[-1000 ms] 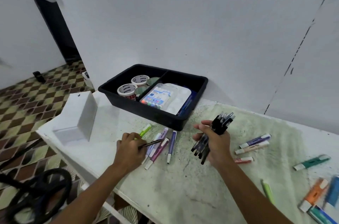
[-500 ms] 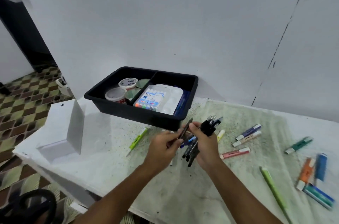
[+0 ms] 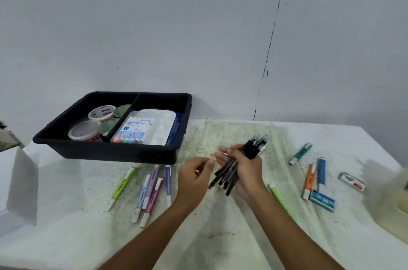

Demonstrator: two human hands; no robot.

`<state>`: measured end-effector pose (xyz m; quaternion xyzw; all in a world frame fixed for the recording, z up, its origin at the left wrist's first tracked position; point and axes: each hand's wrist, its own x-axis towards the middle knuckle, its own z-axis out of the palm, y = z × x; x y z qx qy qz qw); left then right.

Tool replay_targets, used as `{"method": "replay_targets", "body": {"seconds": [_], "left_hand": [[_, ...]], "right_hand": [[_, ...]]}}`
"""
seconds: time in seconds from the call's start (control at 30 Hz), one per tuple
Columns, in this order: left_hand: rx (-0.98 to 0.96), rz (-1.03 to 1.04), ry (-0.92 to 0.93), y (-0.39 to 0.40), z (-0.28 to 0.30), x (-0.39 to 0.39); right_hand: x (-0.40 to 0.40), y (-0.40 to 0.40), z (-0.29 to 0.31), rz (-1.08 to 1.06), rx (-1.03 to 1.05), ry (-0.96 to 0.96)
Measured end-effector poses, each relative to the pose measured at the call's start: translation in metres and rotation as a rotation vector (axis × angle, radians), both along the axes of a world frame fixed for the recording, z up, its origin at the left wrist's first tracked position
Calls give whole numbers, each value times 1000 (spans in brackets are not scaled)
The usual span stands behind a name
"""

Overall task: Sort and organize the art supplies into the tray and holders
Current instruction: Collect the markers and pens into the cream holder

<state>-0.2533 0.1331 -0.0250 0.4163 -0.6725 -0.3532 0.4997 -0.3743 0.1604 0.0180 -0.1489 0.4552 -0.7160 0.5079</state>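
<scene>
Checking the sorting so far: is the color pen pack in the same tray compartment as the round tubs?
No, the color pen pack lies in the black tray's right compartment, while the round tubs sit left of the divider.

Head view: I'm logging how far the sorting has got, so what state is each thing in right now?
Black tray: on the table, partly filled.
Colour pen pack: lying in the tray's right compartment.
Tape rolls: in the left compartment.
Black pens: bundled, gripped by the right hand.
Left hand: loosely curled beside the bundle, holding nothing visible.
Pastel markers: loose on the table, capped.
Orange marker: loose on the table.
</scene>
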Motion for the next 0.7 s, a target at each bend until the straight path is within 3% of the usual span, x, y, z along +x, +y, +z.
{"method": "replay_targets", "body": {"seconds": [0.13,0.2,0.37,0.57,0.7], "left_hand": [[819,-149,494,-4,15,-17],[1042,-267,681,-3,18,-25],[1172,-464,917,16,33,-58],[1177,-438,858,18,29,-83],[1183,-570,815,24,27,-106]], "right_hand": [[-19,6,18,-29,-115,39],[-20,9,24,-30,-168,95],[-14,15,15,-53,-147,240],[-40,24,15,-35,-48,312],[-64,34,12,-78,-43,268]]}}
